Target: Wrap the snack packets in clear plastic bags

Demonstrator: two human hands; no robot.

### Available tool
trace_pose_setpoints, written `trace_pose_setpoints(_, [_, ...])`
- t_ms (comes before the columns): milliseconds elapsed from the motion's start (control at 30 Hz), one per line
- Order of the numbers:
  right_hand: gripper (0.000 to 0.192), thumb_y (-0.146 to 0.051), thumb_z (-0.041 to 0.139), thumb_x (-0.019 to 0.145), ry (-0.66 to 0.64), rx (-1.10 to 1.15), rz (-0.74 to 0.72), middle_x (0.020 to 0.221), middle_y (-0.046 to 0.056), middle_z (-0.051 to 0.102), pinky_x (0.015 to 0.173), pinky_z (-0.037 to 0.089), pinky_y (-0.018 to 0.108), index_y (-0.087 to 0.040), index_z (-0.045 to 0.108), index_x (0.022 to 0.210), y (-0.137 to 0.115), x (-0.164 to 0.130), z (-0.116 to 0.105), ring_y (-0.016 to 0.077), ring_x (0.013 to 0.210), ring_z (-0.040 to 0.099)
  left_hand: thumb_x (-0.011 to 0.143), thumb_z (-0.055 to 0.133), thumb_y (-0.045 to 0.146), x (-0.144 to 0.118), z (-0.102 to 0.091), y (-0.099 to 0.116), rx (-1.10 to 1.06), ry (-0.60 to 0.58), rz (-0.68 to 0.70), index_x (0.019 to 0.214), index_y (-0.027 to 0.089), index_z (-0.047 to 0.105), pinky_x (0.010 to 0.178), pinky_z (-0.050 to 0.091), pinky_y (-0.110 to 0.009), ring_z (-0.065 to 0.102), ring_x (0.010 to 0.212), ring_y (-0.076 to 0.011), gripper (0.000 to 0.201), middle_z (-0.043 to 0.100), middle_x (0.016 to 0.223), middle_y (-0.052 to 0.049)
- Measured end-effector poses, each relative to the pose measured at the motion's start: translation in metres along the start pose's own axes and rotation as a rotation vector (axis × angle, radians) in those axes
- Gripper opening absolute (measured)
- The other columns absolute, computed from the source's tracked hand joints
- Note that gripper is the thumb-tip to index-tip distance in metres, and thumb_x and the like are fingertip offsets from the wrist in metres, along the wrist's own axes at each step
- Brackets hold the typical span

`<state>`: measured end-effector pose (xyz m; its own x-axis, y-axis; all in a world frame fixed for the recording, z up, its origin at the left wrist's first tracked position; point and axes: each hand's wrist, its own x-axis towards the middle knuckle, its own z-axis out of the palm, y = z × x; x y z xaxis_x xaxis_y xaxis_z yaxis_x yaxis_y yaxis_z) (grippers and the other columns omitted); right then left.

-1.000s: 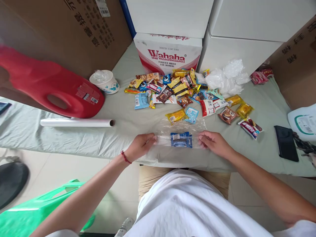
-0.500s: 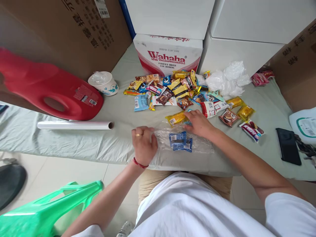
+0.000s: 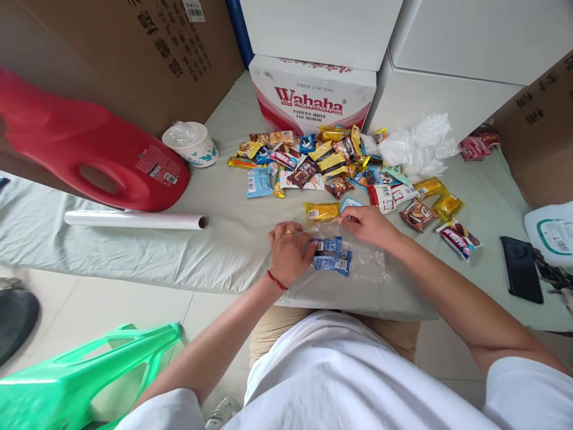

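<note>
Two blue snack packets (image 3: 330, 253) lie together on a sheet of clear plastic film (image 3: 369, 263) near the table's front edge. My left hand (image 3: 289, 254) is at their left side, fingers curled on the film and thumb against the packets. Behind them, my right hand (image 3: 371, 226) pinches the film's edge between thumb and fingers. A yellow-wrapped snack (image 3: 322, 212) sits just beyond my hands, with a light blue packet (image 3: 351, 204) beside it, partly hidden by my right hand.
A pile of assorted snacks (image 3: 304, 170) spreads behind, with crumpled clear plastic (image 3: 416, 146) at its right. At left are a white roll (image 3: 134, 220), a red jug (image 3: 98, 161) and a paper cup (image 3: 192, 146). A black phone (image 3: 521, 269) lies right. Boxes (image 3: 313, 98) line the back.
My left hand has moved right, bringing the film's left side up to the blue packets. My right hand has shifted slightly right, its fingers now pinched on the film.
</note>
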<state>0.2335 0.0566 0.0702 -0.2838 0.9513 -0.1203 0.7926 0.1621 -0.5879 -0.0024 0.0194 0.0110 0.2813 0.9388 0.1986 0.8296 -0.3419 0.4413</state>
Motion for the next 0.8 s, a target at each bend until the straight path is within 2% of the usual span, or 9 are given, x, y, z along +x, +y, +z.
trace_pose_setpoints(67, [0.037,-0.043,0.051,0.1,-0.002,0.138,-0.107,0.071,0.001,0.068,0.061,0.037,0.025,-0.017,0.076,0.093,-0.004,-0.012,0.008,0.0148,0.063,0.056,0.085,0.067,0.035,-0.003,0.004,0.0,-0.07,0.036,-0.049,0.112,0.02,0.072,0.097,0.044,-0.054,0.05,0.122,-0.0366,0.031,0.06,0.128,-0.016])
trace_pose_setpoints(133, [0.039,-0.042,0.047,0.104,-0.051,0.194,-0.254,0.091,0.006,0.074,0.072,0.045,0.026,-0.019,0.077,0.11,-0.008,-0.027,0.019,0.0173,0.079,0.065,0.083,0.069,0.032,-0.003,0.007,-0.001,-0.144,0.055,-0.092,0.136,0.014,0.057,0.1,0.046,-0.051,0.05,0.128,-0.036,0.058,0.05,0.141,-0.021])
trace_pose_setpoints(233, [0.04,-0.038,0.044,0.106,-0.236,-0.04,-0.386,0.104,0.009,0.073,0.075,0.046,0.028,-0.026,0.068,0.136,-0.013,-0.048,0.036,0.0189,0.086,0.066,0.078,0.068,0.028,0.005,0.007,-0.006,-0.197,-0.06,-0.139,0.147,0.013,0.046,0.1,0.048,-0.051,0.056,0.123,-0.0356,0.074,0.052,0.141,-0.022])
trace_pose_setpoints(333, [0.043,-0.034,0.044,0.107,-0.397,-0.368,-0.372,0.107,0.008,0.07,0.066,0.041,0.028,-0.035,0.057,0.147,-0.015,-0.061,0.044,0.0189,0.081,0.064,0.072,0.065,0.023,0.018,-0.002,-0.018,-0.274,-0.287,-0.155,0.114,0.018,0.071,0.095,0.05,-0.046,0.063,0.103,-0.031,0.042,0.068,0.105,-0.011])
trace_pose_setpoints(433, [0.046,-0.032,0.04,0.108,-0.433,-0.486,-0.351,0.108,0.006,0.068,0.06,0.035,0.028,-0.039,0.051,0.152,-0.017,-0.065,0.045,0.0189,0.081,0.063,0.068,0.063,0.025,0.026,-0.018,-0.03,-0.414,-0.359,-0.169,0.077,0.019,0.07,0.085,0.052,-0.037,0.063,0.089,-0.0245,0.013,0.064,0.085,-0.006])
trace_pose_setpoints(500, [0.045,-0.031,0.041,0.108,-0.438,-0.493,-0.343,0.107,0.006,0.067,0.059,0.033,0.028,-0.04,0.051,0.151,-0.019,-0.064,0.043,0.0183,0.081,0.062,0.073,0.061,0.033,0.025,-0.028,-0.032,-0.588,-0.352,-0.212,0.075,0.02,0.066,0.08,0.053,-0.034,0.064,0.087,-0.0219,0.015,0.065,0.088,-0.005])
trace_pose_setpoints(600, [0.044,-0.029,0.043,0.106,-0.447,-0.464,-0.34,0.107,0.005,0.067,0.059,0.032,0.027,-0.04,0.055,0.148,-0.022,-0.063,0.039,0.0176,0.081,0.062,0.082,0.055,0.048,0.016,-0.037,-0.024,-0.847,-0.451,-0.378,0.085,0.021,0.061,0.069,0.053,-0.031,0.066,0.079,-0.0196,0.027,0.066,0.09,-0.003])
trace_pose_setpoints(700, [0.044,-0.027,0.043,0.106,-0.451,-0.433,-0.337,0.107,0.006,0.067,0.061,0.035,0.027,-0.039,0.057,0.146,-0.023,-0.062,0.039,0.0176,0.082,0.063,0.081,0.063,0.052,0.005,-0.035,-0.004,-0.793,-0.431,-0.488,0.082,0.022,0.056,0.056,0.046,-0.027,0.058,0.058,-0.0154,0.031,0.059,0.069,0.003])
trace_pose_setpoints(800, [0.045,-0.024,0.043,0.105,-0.442,-0.401,-0.325,0.108,0.007,0.068,0.064,0.04,0.027,-0.039,0.059,0.145,-0.019,-0.062,0.044,0.0185,0.085,0.065,0.08,0.066,0.042,-0.002,-0.028,0.02,-0.693,-0.296,-0.43,0.075,0.022,0.058,0.056,0.042,-0.026,0.055,0.056,-0.0138,0.022,0.056,0.061,0.004])
